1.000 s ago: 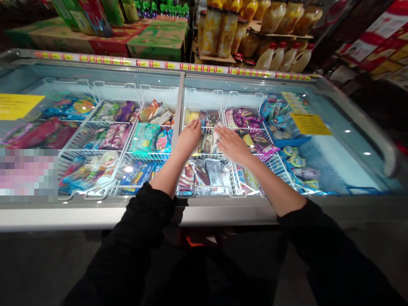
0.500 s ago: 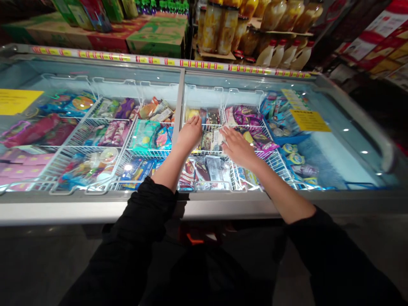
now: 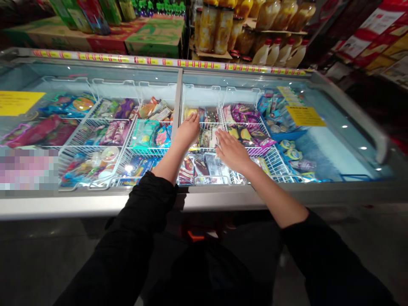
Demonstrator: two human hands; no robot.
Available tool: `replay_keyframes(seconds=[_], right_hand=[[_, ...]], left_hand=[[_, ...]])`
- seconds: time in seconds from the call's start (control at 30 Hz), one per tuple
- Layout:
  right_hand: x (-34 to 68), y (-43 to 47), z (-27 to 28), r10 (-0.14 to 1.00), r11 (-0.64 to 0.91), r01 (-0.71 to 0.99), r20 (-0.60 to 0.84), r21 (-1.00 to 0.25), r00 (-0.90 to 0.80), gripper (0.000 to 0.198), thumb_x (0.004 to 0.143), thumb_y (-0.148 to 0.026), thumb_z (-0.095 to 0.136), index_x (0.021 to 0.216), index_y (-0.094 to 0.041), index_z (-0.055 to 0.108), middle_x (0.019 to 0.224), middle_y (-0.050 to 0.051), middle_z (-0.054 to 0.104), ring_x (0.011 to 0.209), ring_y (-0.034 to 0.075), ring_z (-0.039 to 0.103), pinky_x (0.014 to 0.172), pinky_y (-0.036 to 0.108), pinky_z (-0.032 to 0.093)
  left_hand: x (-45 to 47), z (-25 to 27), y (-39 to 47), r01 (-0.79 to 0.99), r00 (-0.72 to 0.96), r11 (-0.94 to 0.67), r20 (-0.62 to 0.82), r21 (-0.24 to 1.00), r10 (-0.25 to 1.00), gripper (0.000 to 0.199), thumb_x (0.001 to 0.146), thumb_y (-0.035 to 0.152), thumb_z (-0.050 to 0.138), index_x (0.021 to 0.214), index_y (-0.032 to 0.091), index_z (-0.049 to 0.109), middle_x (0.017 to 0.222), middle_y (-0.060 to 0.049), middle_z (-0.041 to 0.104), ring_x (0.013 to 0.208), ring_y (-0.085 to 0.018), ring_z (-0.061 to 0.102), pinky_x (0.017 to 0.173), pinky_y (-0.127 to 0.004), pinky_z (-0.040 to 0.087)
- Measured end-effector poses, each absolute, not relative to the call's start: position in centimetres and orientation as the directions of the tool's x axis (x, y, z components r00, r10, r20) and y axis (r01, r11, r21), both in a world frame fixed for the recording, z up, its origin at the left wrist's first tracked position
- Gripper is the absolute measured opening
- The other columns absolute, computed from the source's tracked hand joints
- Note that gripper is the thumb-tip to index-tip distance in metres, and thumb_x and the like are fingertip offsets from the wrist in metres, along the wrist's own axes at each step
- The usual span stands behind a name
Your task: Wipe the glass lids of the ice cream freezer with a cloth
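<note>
Both of my bare hands reach over the middle of a chest freezer [image 3: 204, 203] with wire baskets. My left hand [image 3: 188, 131] is beside the central metal bar [image 3: 178, 97], palm down, its fingers stretched forward and close together. To the right, my right hand [image 3: 232, 149] lies flat with its fingers out, near a pale ice cream packet [image 3: 215, 135]. Neither hand shows anything held. I cannot tell whether the hands rest on glass or on the packets. Dark ice cream wrappers [image 3: 201, 166] lie in the basket below them.
A wire basket at left holds a turquoise bag [image 3: 145, 132]; purple packets [image 3: 245, 114] lie at right. Yellow signs [image 3: 306, 116] are on the freezer. Behind its price strip [image 3: 204, 64] stand cartons [image 3: 154, 36] and glass jars [image 3: 223, 27].
My view has shifted a little. My right hand has come slightly nearer to me and to the left over the baskets. My left hand has kept nearly the same place and pose.
</note>
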State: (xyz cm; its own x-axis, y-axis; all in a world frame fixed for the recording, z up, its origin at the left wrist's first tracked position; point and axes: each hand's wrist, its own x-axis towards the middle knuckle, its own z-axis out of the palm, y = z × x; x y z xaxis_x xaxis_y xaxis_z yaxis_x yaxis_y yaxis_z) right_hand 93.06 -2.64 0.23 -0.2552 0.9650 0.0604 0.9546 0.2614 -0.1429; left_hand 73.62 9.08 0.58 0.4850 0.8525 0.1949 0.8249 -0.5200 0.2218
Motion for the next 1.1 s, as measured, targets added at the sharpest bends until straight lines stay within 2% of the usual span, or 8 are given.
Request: replay_keyframes(seconds=[0.17, 0.3, 0.4, 0.5, 0.63, 0.77, 0.93, 1.1], right_hand=[[90.2, -4.7, 0.3, 0.957, 0.290, 0.948, 0.041, -0.129, -0.287, 0.069, 0.108, -0.038, 0.030, 0.173, -0.014, 0.027, 0.181, 0.008, 0.024, 0.167, 0.028, 0.019, 0.138, 0.052, 0.017], [90.7, -2.4, 1.2, 0.968, 0.250, 0.958, 0.009, -0.138, -0.251, 0.071, 0.108, -0.041, 0.034, 0.172, -0.009, 0.029, 0.181, 0.012, 0.022, 0.167, 0.028, 0.019, 0.137, 0.048, 0.017], [92.5, -2.8, 1.4, 0.984, 0.177, 0.974, 0.015, -0.140, -0.177, 0.073, 0.109, -0.045, 0.037, 0.171, -0.008, 0.030, 0.180, 0.016, 0.024, 0.167, 0.031, 0.021, 0.136, 0.051, 0.019], [93.2, -6.0, 1.1, 0.990, 0.140, 0.982, 0.035, -0.126, -0.136, 0.071, 0.109, -0.041, 0.036, 0.170, -0.006, 0.031, 0.179, 0.018, 0.027, 0.166, 0.033, 0.022, 0.136, 0.054, 0.019], [91.1, -10.0, 1.0, 0.961, 0.273, 0.950, 0.006, -0.155, -0.275, 0.066, 0.109, -0.036, 0.037, 0.171, -0.012, 0.033, 0.180, 0.013, 0.025, 0.167, 0.028, 0.021, 0.136, 0.050, 0.019], [89.3, -8.4, 1.3, 0.902, 0.420, 0.884, -0.012, -0.205, -0.432, 0.066, 0.110, -0.035, 0.039, 0.173, -0.020, 0.030, 0.181, 0.007, 0.023, 0.168, 0.025, 0.017, 0.137, 0.049, 0.018], [92.2, -5.4, 1.5, 0.932, 0.349, 0.909, -0.014, -0.228, -0.362, 0.068, 0.109, -0.033, 0.042, 0.174, -0.023, 0.027, 0.181, 0.005, 0.025, 0.167, 0.029, 0.018, 0.137, 0.054, 0.019], [93.7, -10.7, 1.5, 0.939, 0.328, 0.900, -0.004, -0.287, -0.343, 0.065, 0.106, -0.024, 0.042, 0.171, -0.025, 0.036, 0.178, 0.004, 0.032, 0.166, 0.028, 0.024, 0.135, 0.054, 0.027]], left_hand=[[73.8, 1.5, 8.3, 0.848, 0.467, -0.493, 0.165, 0.197, 0.869, 0.054, 0.109, 0.010, 0.035, 0.161, 0.000, 0.044, 0.170, -0.022, 0.044, 0.162, -0.026, 0.038, 0.132, -0.038, 0.033], [73.5, 2.6, 6.8, 0.854, 0.463, -0.485, 0.151, 0.188, 0.873, 0.051, 0.112, 0.015, 0.032, 0.159, 0.007, 0.049, 0.169, -0.018, 0.047, 0.156, -0.025, 0.047, 0.128, -0.040, 0.040], [72.2, 3.6, 4.7, 0.837, 0.524, -0.528, 0.068, 0.148, 0.849, 0.050, 0.111, 0.017, 0.034, 0.156, 0.008, 0.052, 0.169, -0.019, 0.047, 0.153, -0.028, 0.051, 0.125, -0.042, 0.044], [69.9, 4.0, 1.0, 0.810, 0.577, -0.572, -0.005, 0.134, 0.816, 0.050, 0.111, 0.020, 0.036, 0.156, 0.005, 0.053, 0.169, -0.021, 0.046, 0.153, -0.030, 0.051, 0.125, -0.043, 0.045], [67.7, 2.7, -5.3, 0.790, 0.594, -0.596, 0.063, 0.146, 0.802, 0.051, 0.111, 0.024, 0.038, 0.158, 0.006, 0.051, 0.167, -0.022, 0.047, 0.156, -0.029, 0.047, 0.128, -0.045, 0.041], [67.6, 0.9, -9.4, 0.798, 0.552, -0.577, 0.173, 0.174, 0.815, 0.051, 0.111, 0.022, 0.036, 0.157, 0.009, 0.052, 0.166, -0.019, 0.050, 0.157, -0.027, 0.046, 0.132, -0.048, 0.035], [67.9, 0.5, -10.4, 0.815, 0.492, -0.532, 0.209, 0.229, 0.845, 0.050, 0.110, 0.020, 0.037, 0.155, 0.008, 0.055, 0.164, -0.018, 0.052, 0.155, -0.027, 0.049, 0.133, -0.050, 0.035], [68.2, 0.9, -10.6, 0.824, 0.465, -0.511, 0.224, 0.246, 0.856, 0.048, 0.110, 0.019, 0.038, 0.153, 0.010, 0.057, 0.162, -0.017, 0.055, 0.153, -0.027, 0.052, 0.132, -0.050, 0.036]])
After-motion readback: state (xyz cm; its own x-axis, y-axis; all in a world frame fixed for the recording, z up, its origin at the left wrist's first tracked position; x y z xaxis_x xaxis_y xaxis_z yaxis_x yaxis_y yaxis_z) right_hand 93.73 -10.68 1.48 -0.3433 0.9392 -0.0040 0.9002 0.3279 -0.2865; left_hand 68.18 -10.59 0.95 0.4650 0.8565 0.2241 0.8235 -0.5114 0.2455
